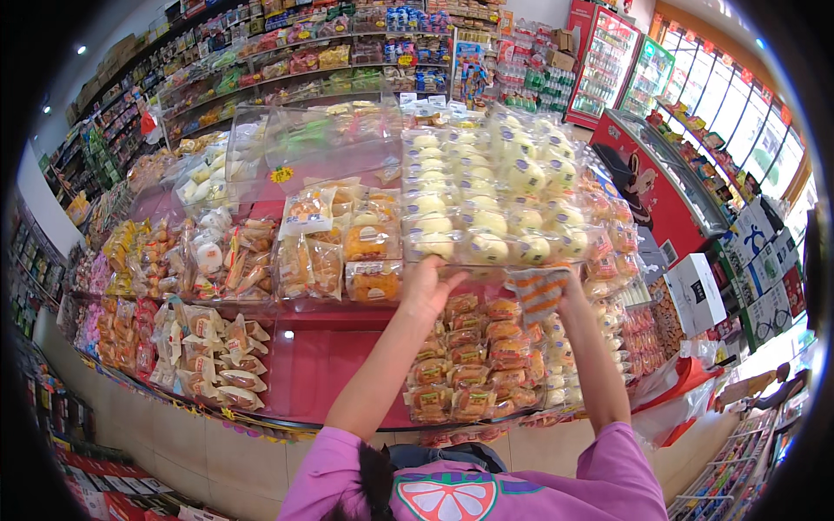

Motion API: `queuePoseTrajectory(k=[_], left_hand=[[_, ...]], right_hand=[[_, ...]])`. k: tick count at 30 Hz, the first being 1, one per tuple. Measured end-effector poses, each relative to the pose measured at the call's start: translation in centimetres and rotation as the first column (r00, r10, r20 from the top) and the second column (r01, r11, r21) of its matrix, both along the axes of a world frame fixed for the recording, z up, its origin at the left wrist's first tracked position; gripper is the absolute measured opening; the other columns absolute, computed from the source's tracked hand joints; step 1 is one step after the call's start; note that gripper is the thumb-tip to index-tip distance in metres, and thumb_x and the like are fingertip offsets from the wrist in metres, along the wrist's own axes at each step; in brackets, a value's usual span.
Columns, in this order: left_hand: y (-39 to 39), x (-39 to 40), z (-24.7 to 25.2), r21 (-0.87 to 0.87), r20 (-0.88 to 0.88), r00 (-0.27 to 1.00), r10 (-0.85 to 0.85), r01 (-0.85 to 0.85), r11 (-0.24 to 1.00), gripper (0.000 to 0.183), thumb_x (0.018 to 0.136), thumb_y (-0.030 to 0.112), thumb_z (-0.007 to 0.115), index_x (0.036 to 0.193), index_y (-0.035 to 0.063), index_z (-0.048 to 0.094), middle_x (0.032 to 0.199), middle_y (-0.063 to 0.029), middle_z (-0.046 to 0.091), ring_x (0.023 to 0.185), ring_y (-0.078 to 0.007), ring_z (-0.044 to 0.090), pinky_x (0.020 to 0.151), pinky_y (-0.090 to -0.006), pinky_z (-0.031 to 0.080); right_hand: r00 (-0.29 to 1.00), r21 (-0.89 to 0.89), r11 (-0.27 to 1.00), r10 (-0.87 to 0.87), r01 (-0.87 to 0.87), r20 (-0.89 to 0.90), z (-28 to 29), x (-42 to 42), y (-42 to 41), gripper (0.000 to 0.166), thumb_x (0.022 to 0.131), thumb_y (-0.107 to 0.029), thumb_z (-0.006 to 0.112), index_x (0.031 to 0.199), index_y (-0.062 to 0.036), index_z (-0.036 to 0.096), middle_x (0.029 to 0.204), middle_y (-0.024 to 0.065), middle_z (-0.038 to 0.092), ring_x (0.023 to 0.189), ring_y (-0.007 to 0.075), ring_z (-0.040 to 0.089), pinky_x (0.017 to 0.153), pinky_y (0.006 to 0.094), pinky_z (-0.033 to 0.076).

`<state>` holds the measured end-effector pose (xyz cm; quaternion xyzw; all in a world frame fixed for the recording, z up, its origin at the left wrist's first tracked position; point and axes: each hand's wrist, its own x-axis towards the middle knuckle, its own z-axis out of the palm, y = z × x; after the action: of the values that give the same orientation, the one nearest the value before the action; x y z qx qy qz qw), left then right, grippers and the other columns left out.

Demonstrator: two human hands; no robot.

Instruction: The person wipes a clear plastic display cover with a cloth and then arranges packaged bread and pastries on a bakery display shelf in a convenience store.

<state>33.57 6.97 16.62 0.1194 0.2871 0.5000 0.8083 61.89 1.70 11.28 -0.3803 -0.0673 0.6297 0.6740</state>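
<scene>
Rows of pale round buns in clear wrappers [482, 221] fill a transparent plastic tray [485, 264]. At the tray's front edge, my left hand [430, 283] grips the left part, its thumb pointing right and its other fingers partly hidden. My right hand [565, 290] is at the front right edge, with an orange-and-grey striped cloth [539, 292] held against the tray. Its fingers are mostly hidden. Just below my hands lie packaged brown buns [469, 374] in stacked rows. Left of the tray are bagged yellow cakes [370, 242] and bagged bread [309, 211].
A red display surface [326, 371] spans the front. Transparent lids [332, 140] stand behind it. More packaged breads [225, 355] lie at left. A red chest freezer [651, 176], a white box [696, 293] and red-and-white plastic bags [677, 397] are at right. Stocked shelves [260, 81] line the back.
</scene>
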Motion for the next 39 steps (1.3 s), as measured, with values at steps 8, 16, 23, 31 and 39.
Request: queuePoseTrajectory(k=[8,16,23,31,39], left_hand=[[2.1,0.6,-3.7,0.055,-0.027,0.998,0.055,-0.053,0.997,0.033,0.086,-0.006,0.037,0.119,-0.0086,0.036,0.122,-0.0216,0.039,0.117,-0.0404,0.040,0.100,-0.0628,0.037],[3.3,0.6,-6.9,0.134,-0.079,0.996,0.047,-0.036,0.990,0.037,0.086,-0.006,0.037,0.123,-0.0061,0.036,0.123,-0.0206,0.042,0.113,-0.0400,0.047,0.096,-0.0614,0.042],[1.7,1.5,-7.6,0.050,-0.119,0.987,0.111,-0.106,0.993,0.034,0.092,-0.001,0.042,0.125,0.0001,0.035,0.116,-0.0163,0.049,0.103,-0.0328,0.055,0.090,-0.0566,0.049],[1.9,1.9,-10.2,0.009,-0.121,0.978,0.168,-0.168,0.986,0.036,0.089,-0.004,0.040,0.125,-0.0028,0.036,0.117,-0.0192,0.050,0.110,-0.0366,0.052,0.090,-0.0583,0.047],[3.7,1.6,-10.4,0.051,-0.056,0.993,0.099,-0.096,0.994,0.033,0.090,0.002,0.043,0.123,-0.0013,0.042,0.116,-0.0157,0.052,0.109,-0.0327,0.053,0.095,-0.0541,0.044]], right_hand=[[0.998,-0.038,0.998,0.060,-0.059,0.010,-3.7,-1.5,4.0,0.017,0.082,-0.018,0.048,0.085,-0.0032,0.056,0.082,0.0143,0.062,0.076,0.0291,0.061,0.071,0.0411,0.052],[0.998,-0.066,0.996,0.067,-0.067,-0.012,-3.9,-3.3,4.1,0.018,0.081,-0.017,0.049,0.090,-0.0020,0.052,0.079,0.0133,0.059,0.072,0.0282,0.059,0.068,0.0428,0.052],[0.999,-0.067,0.996,0.050,-0.050,-0.010,-9.4,-1.5,4.5,0.016,0.079,-0.017,0.051,0.088,-0.0042,0.052,0.079,0.0127,0.058,0.071,0.0272,0.059,0.067,0.0419,0.052],[0.998,-0.095,0.994,0.056,-0.056,-0.003,-6.9,-2.6,4.0,0.029,0.082,-0.017,0.045,0.103,0.0016,0.053,0.098,0.0181,0.059,0.087,0.0325,0.060,0.081,0.0464,0.052],[1.000,-0.050,0.998,0.022,-0.022,-0.002,-8.5,-1.7,5.4,0.022,0.082,-0.017,0.048,0.096,-0.0027,0.056,0.082,0.0127,0.062,0.074,0.0257,0.062,0.068,0.0402,0.053]])
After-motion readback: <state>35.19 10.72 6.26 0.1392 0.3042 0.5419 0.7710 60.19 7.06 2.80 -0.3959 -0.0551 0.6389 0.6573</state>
